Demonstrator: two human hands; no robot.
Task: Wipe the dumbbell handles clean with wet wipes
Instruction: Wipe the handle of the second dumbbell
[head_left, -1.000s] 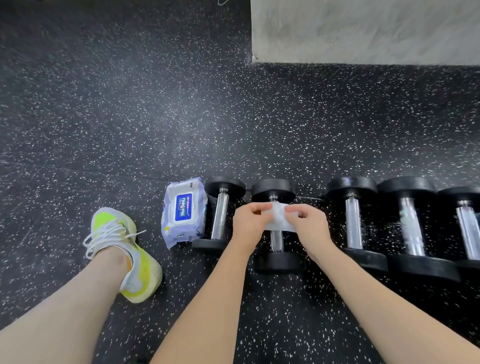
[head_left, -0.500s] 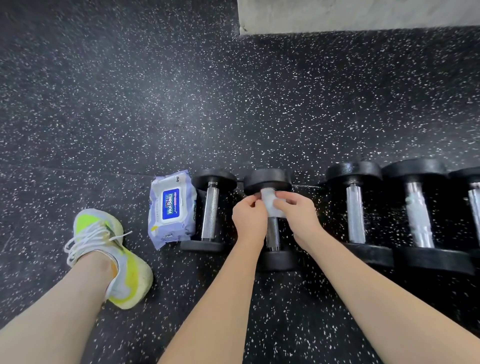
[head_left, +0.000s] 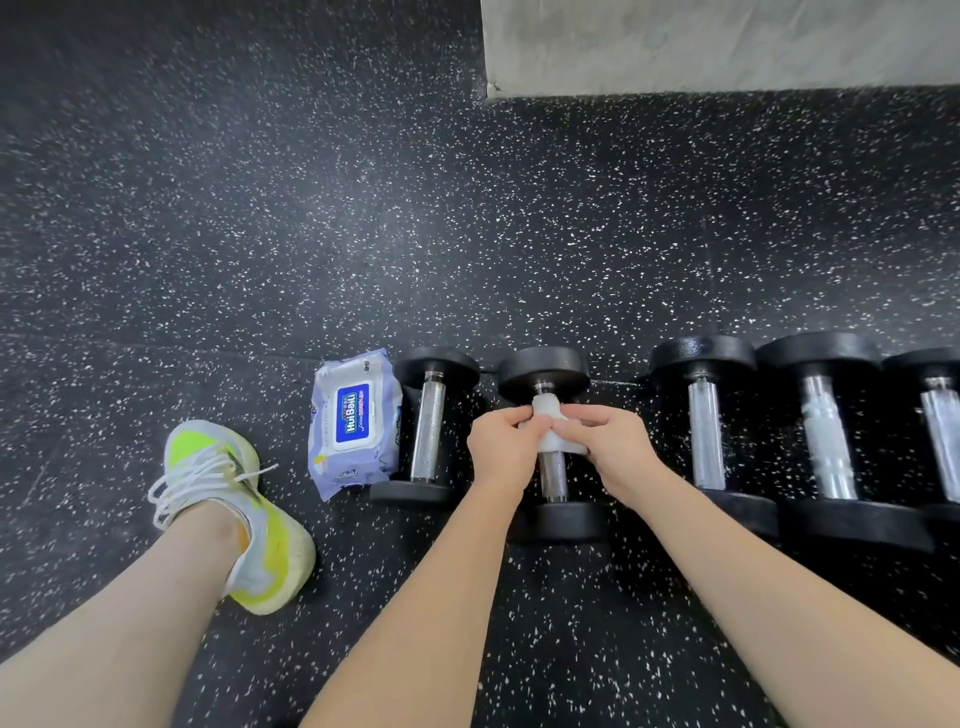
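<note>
Both bare forearms reach forward from the near edge of the view and converge over one black round-headed dumbbell with a knurled steel handle (head_left: 551, 470), the second from the left in a row lying on the black speckled rubber floor (head_left: 363, 218).

The left hand (head_left: 501, 447) is held knuckles up, fingers curled inward, pinching the left side of a white folded wet wipe (head_left: 546, 415). The right hand (head_left: 608, 447) mirrors it, fingers curled and pinching the wipe's right side. The fingertips of the two hands nearly meet over the handle. The wipe is wrapped around the far part of the handle, close under the far head; how fully it encircles the bar cannot be told, as the fingers cover it. The near part of the handle shows bare below the hands.

Just left of this dumbbell lies a smaller black dumbbell with a steel handle (head_left: 428, 431), and touching or nearly touching that one is a lilac soft pack of wet wipes with a blue label (head_left: 353, 421), lid flap closed.

To the right, apart from the worked dumbbell, lie three larger black dumbbells with shiny handles (head_left: 826, 436), close side by side, the last cut off by the frame edge.

A white and yellow laced trainer (head_left: 228, 499) on the person's left foot stands on the floor left of the pack. A grey concrete block (head_left: 727, 47) occupies the far right corner.
</note>
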